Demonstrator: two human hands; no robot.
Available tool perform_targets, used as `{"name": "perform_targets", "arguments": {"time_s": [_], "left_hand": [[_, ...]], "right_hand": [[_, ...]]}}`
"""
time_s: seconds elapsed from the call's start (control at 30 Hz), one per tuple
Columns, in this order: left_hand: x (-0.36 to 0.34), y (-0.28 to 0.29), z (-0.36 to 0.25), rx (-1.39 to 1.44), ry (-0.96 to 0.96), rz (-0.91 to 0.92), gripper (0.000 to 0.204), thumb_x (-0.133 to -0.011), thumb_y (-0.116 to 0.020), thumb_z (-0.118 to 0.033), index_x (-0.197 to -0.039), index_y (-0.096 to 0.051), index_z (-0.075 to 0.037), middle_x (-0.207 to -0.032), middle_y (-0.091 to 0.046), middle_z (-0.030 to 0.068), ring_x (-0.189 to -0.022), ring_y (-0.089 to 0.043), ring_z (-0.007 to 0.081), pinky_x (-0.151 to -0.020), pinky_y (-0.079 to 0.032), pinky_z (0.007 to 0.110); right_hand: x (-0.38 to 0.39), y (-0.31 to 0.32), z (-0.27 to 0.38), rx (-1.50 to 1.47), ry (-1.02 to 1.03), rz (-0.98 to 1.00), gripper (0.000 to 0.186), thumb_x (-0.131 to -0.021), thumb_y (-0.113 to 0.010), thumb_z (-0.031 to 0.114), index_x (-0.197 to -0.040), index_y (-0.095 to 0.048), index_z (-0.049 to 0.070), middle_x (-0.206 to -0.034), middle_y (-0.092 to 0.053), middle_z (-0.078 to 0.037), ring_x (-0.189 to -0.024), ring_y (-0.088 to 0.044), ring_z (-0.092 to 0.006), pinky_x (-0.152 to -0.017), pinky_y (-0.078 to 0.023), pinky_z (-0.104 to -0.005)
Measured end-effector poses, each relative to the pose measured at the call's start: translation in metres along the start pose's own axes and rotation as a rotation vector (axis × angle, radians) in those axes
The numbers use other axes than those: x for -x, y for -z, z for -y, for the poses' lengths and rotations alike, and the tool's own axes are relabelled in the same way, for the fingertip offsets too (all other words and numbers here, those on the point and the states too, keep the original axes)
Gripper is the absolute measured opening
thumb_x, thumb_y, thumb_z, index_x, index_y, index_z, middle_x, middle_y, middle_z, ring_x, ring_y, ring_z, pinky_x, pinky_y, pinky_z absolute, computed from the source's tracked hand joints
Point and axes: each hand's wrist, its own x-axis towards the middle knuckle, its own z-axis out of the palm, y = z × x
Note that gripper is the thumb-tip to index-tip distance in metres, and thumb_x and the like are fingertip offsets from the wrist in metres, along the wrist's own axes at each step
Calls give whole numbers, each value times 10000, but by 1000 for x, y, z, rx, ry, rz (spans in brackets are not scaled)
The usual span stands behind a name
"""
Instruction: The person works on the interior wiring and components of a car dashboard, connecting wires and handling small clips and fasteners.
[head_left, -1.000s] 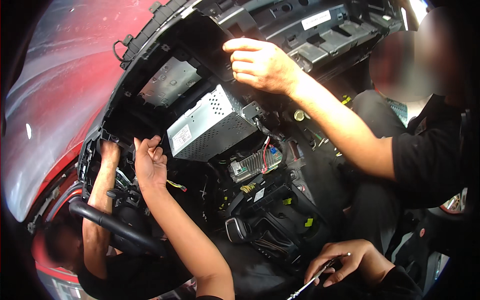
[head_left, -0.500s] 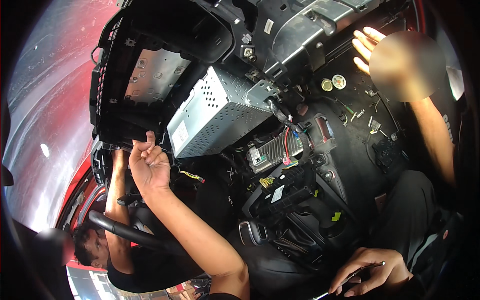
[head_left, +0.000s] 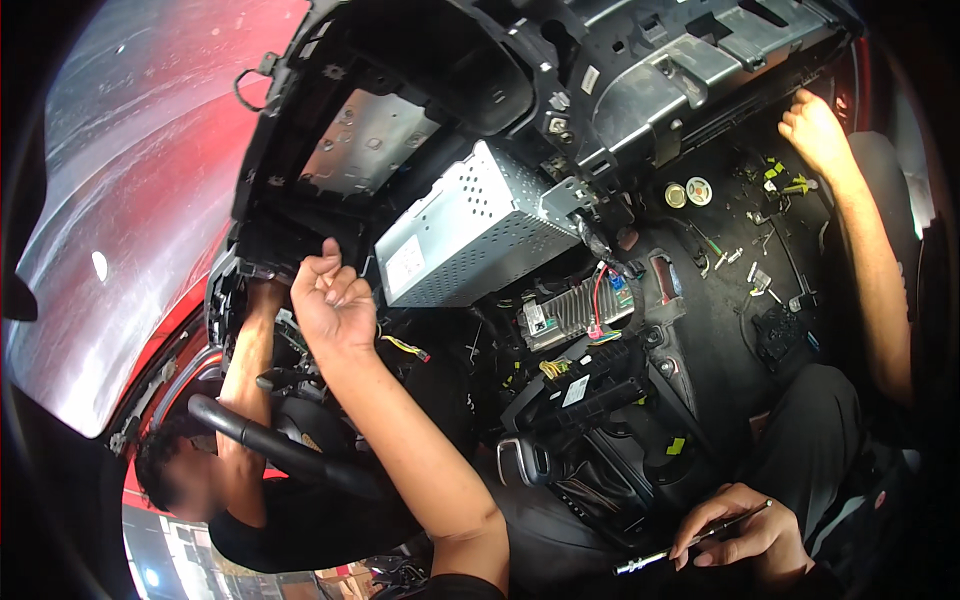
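Observation:
My left hand (head_left: 335,305) is raised at the lower edge of the black dashboard shell (head_left: 285,237), left of a perforated silver metal box (head_left: 455,225); its fingers are curled, and I cannot make out whether they grip the edge. Low on the right, my right hand (head_left: 740,530) holds a slim metal rod-like tool (head_left: 635,561), slanted over the dark seat area. A finned metal module (head_left: 565,318) with coloured wires sits below the box, above the gear lever (head_left: 515,460).
One co-worker (head_left: 175,460) reaches up under the dash behind the steering wheel (head_left: 275,450). Another co-worker's hand (head_left: 812,130) is at the right end of the dash. Loose clips and small parts (head_left: 760,280) lie on the floor. A red car body panel (head_left: 160,170) fills the left.
The right co-worker's hand has left the middle of the dash and moved to its right end. The view has shifted. My hands keep much the same grips and places.

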Motion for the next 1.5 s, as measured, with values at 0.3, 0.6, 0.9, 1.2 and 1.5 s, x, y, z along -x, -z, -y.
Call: {"name": "perform_targets", "arguments": {"time_s": [0.3, 0.6, 0.9, 1.2, 1.5], "left_hand": [[6, -25, 9, -121, -147, -128, 34, -817, -583, -57, -848, -570, -59, -1095, -713, 50, -425, -414, 39, -384, -335, 165], [-1, -13, 7, -89, -59, -71, 742, -790, -604, -60, -1421, -215, -54, -1032, -699, 167, -488, -399, 68, -441, -324, 201], [18, -25, 20, -264, -187, -139, 1158, -748, -593, 21, -1564, 215, -124, -908, -671, 124, -497, -419, 61, -443, -326, 205], [27, -36, 10, -349, -163, -162, 1061, -803, -612, -136, -1523, 143, 61, -1030, -739, 177, -527, -519, 85, -485, -425, 209], [23, -26, 4, -228, -93, -170, 885, -836, -662, -204, -1499, -102, -32, -949, -756, 166, -438, -367, 36, -400, -318, 165]], "right_hand": [[4, -9, -5, 11, 24, -63, 297, -876, -662, -46, -1173, -683, -33, -1072, -726, -139, -1029, -683, -190, -908, -517, -292], [-1, -17, -11, 26, 19, -161, 282, -846, -671, -72, -1127, -689, -66, -1023, -729, -158, -1000, -698, -219, -898, -522, -307], [-13, -21, -18, 28, -25, -144, 284, -853, -652, -91, -1136, -678, -78, -1043, -717, -177, -1036, -690, -252, -944, -508, -332], [-15, -20, -24, 153, -80, -183, 275, -839, -643, -80, -1113, -667, -85, -1051, -705, -178, -1022, -682, -259, -936, -507, -350], [-23, -27, -29, 132, -137, -279, 276, -842, -641, -12, -1113, -665, -60, -1015, -718, -149, -855, -655, -139, -600, -409, -221]]}}
